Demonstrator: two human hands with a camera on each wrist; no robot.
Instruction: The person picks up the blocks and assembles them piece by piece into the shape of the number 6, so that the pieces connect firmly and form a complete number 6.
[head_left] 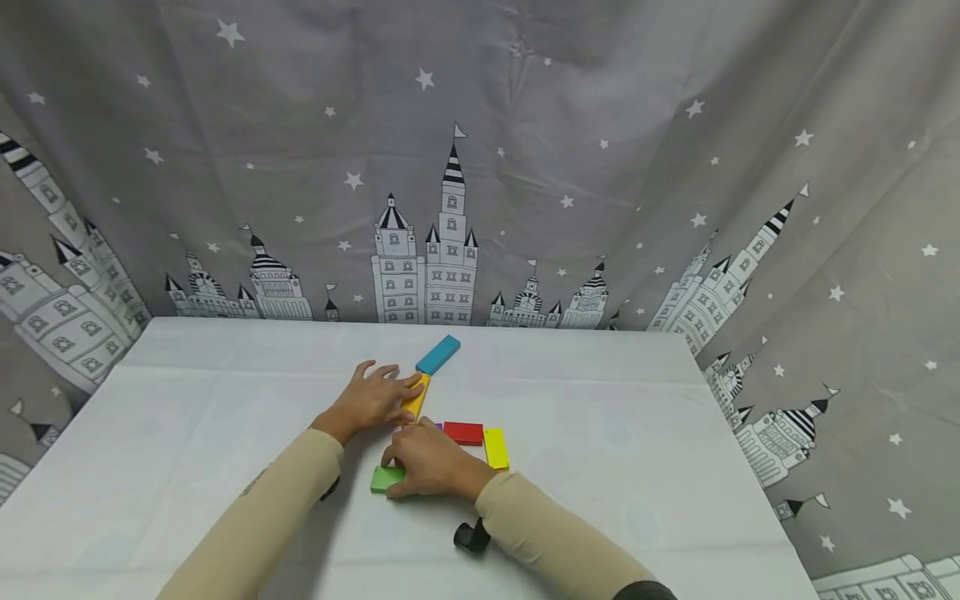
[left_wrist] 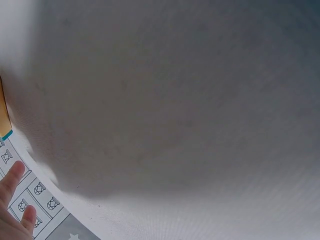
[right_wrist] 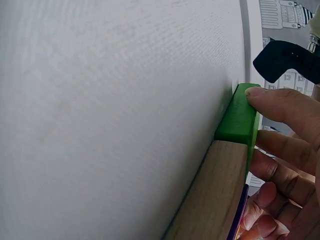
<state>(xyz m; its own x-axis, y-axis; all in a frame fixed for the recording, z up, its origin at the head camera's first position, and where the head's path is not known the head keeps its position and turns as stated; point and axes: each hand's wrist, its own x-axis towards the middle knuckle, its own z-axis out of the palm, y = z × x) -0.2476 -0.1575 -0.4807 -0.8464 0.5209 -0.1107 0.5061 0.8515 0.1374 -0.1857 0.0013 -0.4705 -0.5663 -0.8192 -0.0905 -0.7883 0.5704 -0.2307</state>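
In the head view my left hand has its thumb and index finger at an orange-yellow block, pinching it; other fingers are spread. A blue block meets its far end at an angle. My right hand pinches a green block by thumb and fingers, nearer to me. The right wrist view shows the thumb on one end of the green block, touching a block with a bare wood side and a purple face. My right hand partly hides the purple block in the head view.
A red block and a yellow block lie to the right of my right hand. All rest on a white-covered table. A grey curtain with castles hangs behind. A black wrist camera sits under my right sleeve.
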